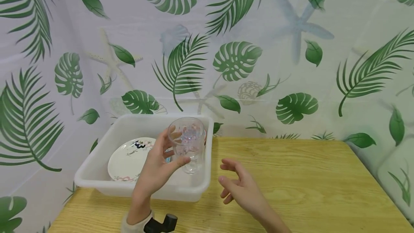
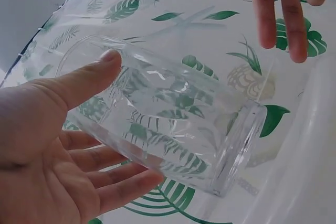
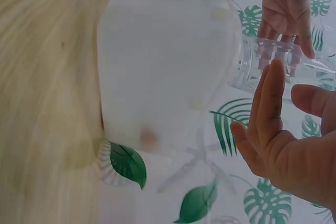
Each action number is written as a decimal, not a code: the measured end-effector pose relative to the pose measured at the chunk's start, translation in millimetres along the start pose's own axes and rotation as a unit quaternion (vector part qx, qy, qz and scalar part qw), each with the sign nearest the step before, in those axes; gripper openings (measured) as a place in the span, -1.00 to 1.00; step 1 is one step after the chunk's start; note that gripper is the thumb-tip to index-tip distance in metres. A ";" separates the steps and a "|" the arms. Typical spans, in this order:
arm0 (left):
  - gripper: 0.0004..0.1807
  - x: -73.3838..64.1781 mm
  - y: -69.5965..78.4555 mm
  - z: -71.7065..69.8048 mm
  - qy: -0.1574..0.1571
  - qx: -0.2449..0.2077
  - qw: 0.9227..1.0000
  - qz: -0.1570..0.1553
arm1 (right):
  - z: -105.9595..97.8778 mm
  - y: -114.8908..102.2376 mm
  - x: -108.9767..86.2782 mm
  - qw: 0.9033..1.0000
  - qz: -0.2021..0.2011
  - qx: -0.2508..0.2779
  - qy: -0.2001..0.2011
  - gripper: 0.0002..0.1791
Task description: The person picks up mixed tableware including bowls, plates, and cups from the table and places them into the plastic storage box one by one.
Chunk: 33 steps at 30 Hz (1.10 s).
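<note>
My left hand (image 1: 156,168) grips a clear drinking glass (image 1: 191,145) by its side, thumb on one side and fingers on the other. The glass is above the right part of a white plastic basin (image 1: 111,185). In the left wrist view, the transparent tumbler (image 2: 173,121) looks empty and has a thick base. My right hand (image 1: 240,186) hovers just right of the basin, fingers apart and slightly bent, holding nothing. The right wrist view shows that hand (image 3: 286,135) near the glass, with a gap I cannot judge.
A white patterned plate (image 1: 127,163) lies in the basin. Something bluish and a red-edged item are partly hidden behind the glass and left hand. The yellow wooden table (image 1: 307,182) extends to the right. A leaf-print sheet (image 1: 275,82) hangs behind.
</note>
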<state>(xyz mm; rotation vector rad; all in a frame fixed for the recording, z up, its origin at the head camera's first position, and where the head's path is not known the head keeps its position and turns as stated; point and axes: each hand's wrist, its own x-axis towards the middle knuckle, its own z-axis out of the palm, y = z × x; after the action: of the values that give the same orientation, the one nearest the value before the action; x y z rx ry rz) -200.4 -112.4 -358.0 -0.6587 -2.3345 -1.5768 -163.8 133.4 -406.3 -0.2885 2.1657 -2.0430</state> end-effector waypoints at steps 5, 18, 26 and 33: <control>-0.03 1.4 -8.8 -8.1 0.015 0.007 0.999 -0.040 | 16.7 9.7 9.3 0.999 0.020 0.024 0.007 -0.40; -0.02 5.6 -31.6 -9.9 -0.034 -0.002 0.993 -0.113 | 46.9 28.0 25.8 0.993 0.021 0.108 0.028 -0.25; 0.13 9.8 -35.7 7.6 -0.076 0.019 0.990 -0.117 | 47.0 27.0 27.2 0.992 0.024 0.120 0.029 -0.21; 0.08 10.0 -42.9 18.6 -0.088 0.050 0.989 -0.106 | 46.7 27.9 28.3 0.993 0.025 0.114 0.029 -0.22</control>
<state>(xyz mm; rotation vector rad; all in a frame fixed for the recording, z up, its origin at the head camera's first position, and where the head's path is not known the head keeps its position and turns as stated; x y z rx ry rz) -229.5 -106.3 -395.5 -0.5643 -2.6728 -1.5279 -181.0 82.8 -436.3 -0.1477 1.9228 -2.2694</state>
